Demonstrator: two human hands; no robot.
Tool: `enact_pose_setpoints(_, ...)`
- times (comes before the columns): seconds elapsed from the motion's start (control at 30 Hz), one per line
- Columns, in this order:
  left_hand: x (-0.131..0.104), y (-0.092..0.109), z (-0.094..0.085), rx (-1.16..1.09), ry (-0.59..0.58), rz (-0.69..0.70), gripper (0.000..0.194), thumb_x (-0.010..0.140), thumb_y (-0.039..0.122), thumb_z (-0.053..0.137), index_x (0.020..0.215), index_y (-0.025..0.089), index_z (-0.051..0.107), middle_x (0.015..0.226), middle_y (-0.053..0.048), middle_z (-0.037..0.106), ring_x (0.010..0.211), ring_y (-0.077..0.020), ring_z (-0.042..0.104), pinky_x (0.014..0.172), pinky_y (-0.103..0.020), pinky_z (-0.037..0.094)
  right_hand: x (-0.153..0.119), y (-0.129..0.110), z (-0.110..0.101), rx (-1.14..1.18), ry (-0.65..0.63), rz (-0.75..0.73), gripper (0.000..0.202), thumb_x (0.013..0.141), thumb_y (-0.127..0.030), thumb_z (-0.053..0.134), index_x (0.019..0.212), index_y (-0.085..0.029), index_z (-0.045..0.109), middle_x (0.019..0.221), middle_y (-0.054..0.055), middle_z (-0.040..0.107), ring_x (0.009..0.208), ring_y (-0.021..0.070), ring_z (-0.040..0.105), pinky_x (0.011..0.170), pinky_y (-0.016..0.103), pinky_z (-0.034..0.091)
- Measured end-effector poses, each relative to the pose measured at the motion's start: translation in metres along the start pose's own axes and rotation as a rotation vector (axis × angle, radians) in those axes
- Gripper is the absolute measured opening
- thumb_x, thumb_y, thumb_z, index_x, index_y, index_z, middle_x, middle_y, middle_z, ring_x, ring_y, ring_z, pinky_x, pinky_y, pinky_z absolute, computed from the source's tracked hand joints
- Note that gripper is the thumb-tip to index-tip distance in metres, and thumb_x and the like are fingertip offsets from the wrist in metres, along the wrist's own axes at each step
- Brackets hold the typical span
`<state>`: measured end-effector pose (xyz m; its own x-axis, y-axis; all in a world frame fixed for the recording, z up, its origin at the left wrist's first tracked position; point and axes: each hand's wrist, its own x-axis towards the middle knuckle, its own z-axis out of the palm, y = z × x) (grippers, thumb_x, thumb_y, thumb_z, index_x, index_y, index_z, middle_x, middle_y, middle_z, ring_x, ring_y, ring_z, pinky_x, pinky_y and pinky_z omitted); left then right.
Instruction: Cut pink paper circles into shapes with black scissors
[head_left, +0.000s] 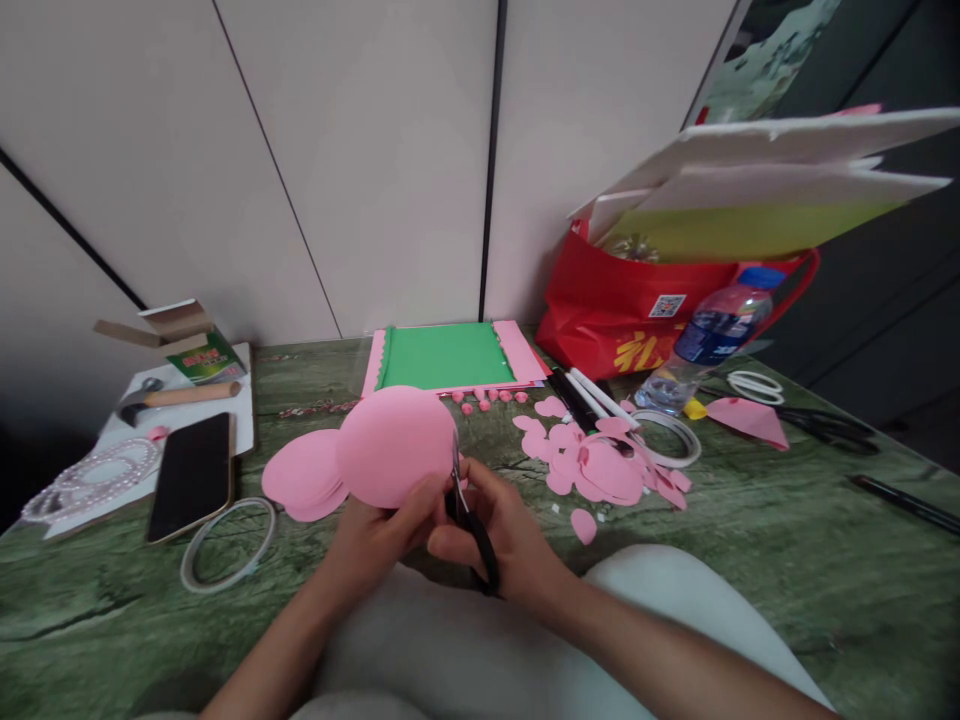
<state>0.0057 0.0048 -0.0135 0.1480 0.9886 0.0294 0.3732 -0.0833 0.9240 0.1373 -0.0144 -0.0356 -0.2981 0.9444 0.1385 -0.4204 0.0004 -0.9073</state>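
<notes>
My left hand (382,540) grips a round pink paper disc (396,445) by its lower edge, thumb on top. In my right hand (510,530) are black-handled scissors (474,530), fingers wrapped around the handles. Their blades lie at the disc's right edge; whether they are apart is hard to make out. Just left of the held disc, a small stack of pink paper circles (304,475) rests on the table. To the right of my hands lies a heap of pink paper scraps (592,465).
Green and pink sheets (446,355) lie at the back. A water bottle (705,345) stands before a red bag (600,310). On the left are a phone (193,475), a tape roll (229,545), a hammer (180,398), bead strings (97,480) and a small box (199,350).
</notes>
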Motion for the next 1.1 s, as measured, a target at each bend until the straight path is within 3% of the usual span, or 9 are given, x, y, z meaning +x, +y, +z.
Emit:
enact_pose_setpoints(0.2, 0.0, -0.002, 0.0, -0.021, 0.017, -0.01, 0.03, 0.068, 0.039, 0.055, 0.048, 0.016, 0.055, 0.046, 0.001, 0.054, 0.044, -0.0107, 0.047, 0.041, -0.019, 0.038, 0.0, 0.002, 0.0, 0.011, -0.012, 0.021, 0.043, 0.059, -0.044, 0.074, 0.076, -0.019, 0.043, 0.062, -0.004, 0.052, 0.051, 0.0079, 0.045, 0.047, 0.02, 0.036)
enact_pose_setpoints(0.47, 0.0, -0.002, 0.0, -0.058, -0.001, 0.011, 0.032, 0.069, 0.039, 0.054, 0.046, 0.017, 0.056, 0.042, 0.001, 0.051, 0.04, -0.0093, 0.043, 0.037, -0.019, 0.035, -0.001, 0.001, -0.003, -0.081, 0.003, 0.052, 0.044, 0.058, -0.049, 0.072, 0.074, -0.019, 0.045, 0.051, -0.006, 0.049, 0.039, 0.005, 0.038, 0.036, 0.017, 0.029)
enact_pose_setpoints(0.67, 0.001, 0.0, 0.001, -0.133, -0.008, 0.039, 0.032, 0.07, 0.038, 0.053, 0.048, 0.016, 0.055, 0.039, 0.004, 0.045, 0.035, -0.0069, 0.037, 0.034, -0.017, 0.03, -0.002, 0.008, -0.003, -0.085, 0.02, 0.078, 0.041, 0.06, -0.046, 0.072, 0.075, -0.019, 0.044, 0.042, -0.01, 0.045, 0.036, 0.0057, 0.039, 0.04, 0.02, 0.036)
enact_pose_setpoints(0.83, 0.001, 0.008, 0.001, -0.089, 0.053, 0.049, 0.026, 0.07, 0.036, 0.054, 0.052, 0.017, 0.057, 0.045, 0.001, 0.053, 0.042, -0.01, 0.048, 0.039, -0.019, 0.038, -0.003, 0.015, -0.003, -0.043, 0.005, 0.084, 0.038, 0.062, -0.042, 0.071, 0.077, -0.02, 0.045, 0.044, -0.009, 0.048, 0.038, 0.0061, 0.041, 0.04, 0.019, 0.033)
enact_pose_setpoints(1.0, 0.001, 0.011, 0.0, -0.035, 0.108, 0.039, 0.015, 0.062, 0.033, 0.059, 0.061, 0.018, 0.059, 0.057, -0.002, 0.065, 0.055, -0.0165, 0.059, 0.046, -0.022, 0.047, -0.002, 0.004, -0.001, -0.025, 0.01, 0.089, 0.046, 0.053, -0.041, 0.077, 0.075, -0.02, 0.043, 0.054, -0.007, 0.049, 0.045, 0.0065, 0.04, 0.041, 0.019, 0.03)
enact_pose_setpoints(1.1, 0.001, 0.008, -0.001, -0.041, 0.114, 0.054, 0.018, 0.059, 0.031, 0.061, 0.071, 0.018, 0.061, 0.065, -0.002, 0.068, 0.059, -0.0176, 0.062, 0.051, -0.024, 0.05, -0.002, -0.002, 0.0, -0.028, 0.022, 0.062, 0.048, 0.053, -0.044, 0.077, 0.076, -0.02, 0.043, 0.061, -0.006, 0.049, 0.051, 0.0071, 0.039, 0.046, 0.02, 0.032)
